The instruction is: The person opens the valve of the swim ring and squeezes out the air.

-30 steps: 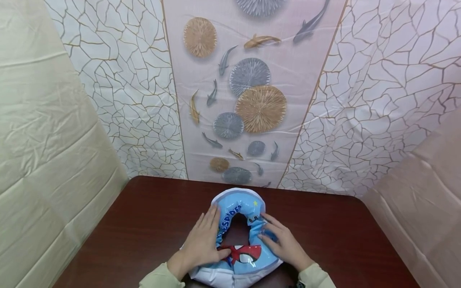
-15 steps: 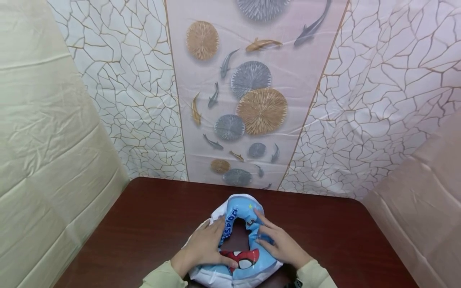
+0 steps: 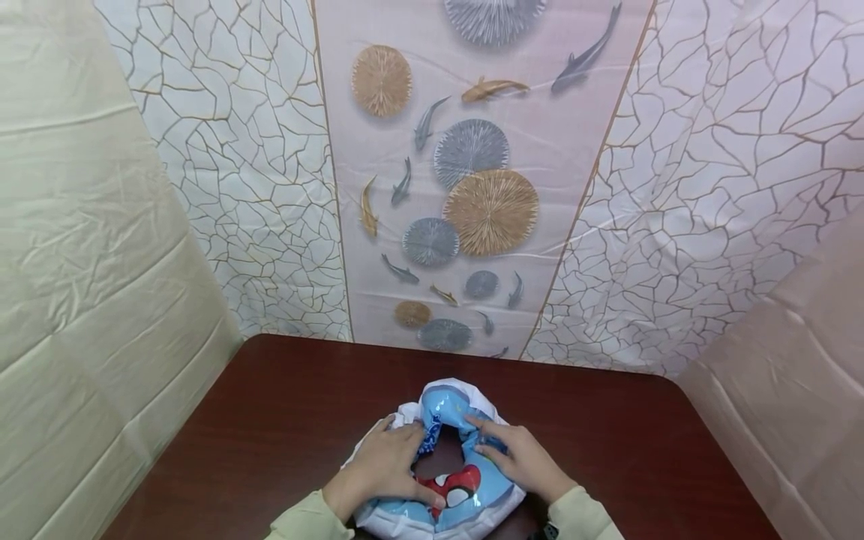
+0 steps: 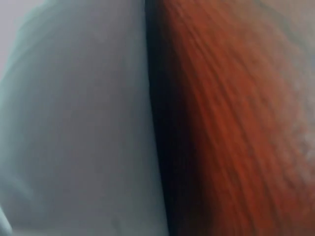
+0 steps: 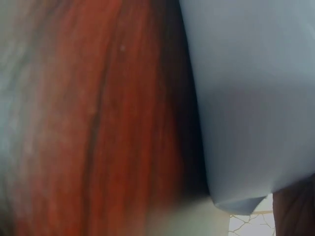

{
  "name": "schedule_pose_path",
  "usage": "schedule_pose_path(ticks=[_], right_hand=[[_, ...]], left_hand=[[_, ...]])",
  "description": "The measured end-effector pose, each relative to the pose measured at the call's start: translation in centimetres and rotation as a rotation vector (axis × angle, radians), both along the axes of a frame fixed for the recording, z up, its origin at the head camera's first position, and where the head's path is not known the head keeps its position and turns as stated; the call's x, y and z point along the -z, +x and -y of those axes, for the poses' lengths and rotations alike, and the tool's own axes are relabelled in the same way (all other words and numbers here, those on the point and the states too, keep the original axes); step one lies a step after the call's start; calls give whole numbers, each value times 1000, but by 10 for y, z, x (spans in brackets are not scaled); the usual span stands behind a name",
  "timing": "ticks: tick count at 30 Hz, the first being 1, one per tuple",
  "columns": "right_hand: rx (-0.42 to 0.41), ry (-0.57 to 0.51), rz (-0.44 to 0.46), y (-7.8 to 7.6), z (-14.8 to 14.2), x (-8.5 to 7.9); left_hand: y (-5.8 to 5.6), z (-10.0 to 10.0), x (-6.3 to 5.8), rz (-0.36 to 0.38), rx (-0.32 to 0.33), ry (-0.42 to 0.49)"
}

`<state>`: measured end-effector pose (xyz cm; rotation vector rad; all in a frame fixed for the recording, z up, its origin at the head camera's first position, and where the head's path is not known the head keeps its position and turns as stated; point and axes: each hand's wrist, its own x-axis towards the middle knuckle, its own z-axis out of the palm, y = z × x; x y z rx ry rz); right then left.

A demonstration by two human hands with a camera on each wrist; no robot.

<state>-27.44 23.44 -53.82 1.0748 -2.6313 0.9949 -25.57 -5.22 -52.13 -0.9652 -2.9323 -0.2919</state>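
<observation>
A blue and white inflatable swim ring [image 3: 444, 399] with a red cartoon mask print lies on the dark wooden table, wrinkled and partly slack. My left hand [image 3: 386, 463] rests flat on its left side, fingers spread and thumb reaching over the red print. On the opposite side my right hand [image 3: 525, 459] presses with slightly bent fingers. Both palms hide parts of the ring. In the left wrist view, the ring's pale side [image 4: 83, 123] fills the left half, close and blurred. A similar pale side of the ring [image 5: 256, 108] stands at the right in the right wrist view.
The brown table [image 3: 283, 420] extends around the ring to its far edge. Behind it hangs a cloth backdrop [image 3: 486, 217] printed with fish and round shapes. Cream cloth [image 3: 101, 285] lines the left side, and beige cloth [image 3: 790, 390] the right.
The ring has flattened and crumpled under the hands; its far end has drawn nearer and more white edge shows. My left hand has shifted slightly nearer and inward; the right fingers have slid nearer.
</observation>
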Motion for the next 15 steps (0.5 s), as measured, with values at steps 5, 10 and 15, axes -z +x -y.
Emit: schedule_pose_path(ticks=[5,10,15], right_hand=[[3,-21,-25,1,3,2],[6,-54,-27,0,5,3],[20,-65,9,0,7,2]], left_hand=[[1,-1,-2,-31,25,22],[-3,-3,2,-11,35,30],[-6,-5,6,-28,48,25]])
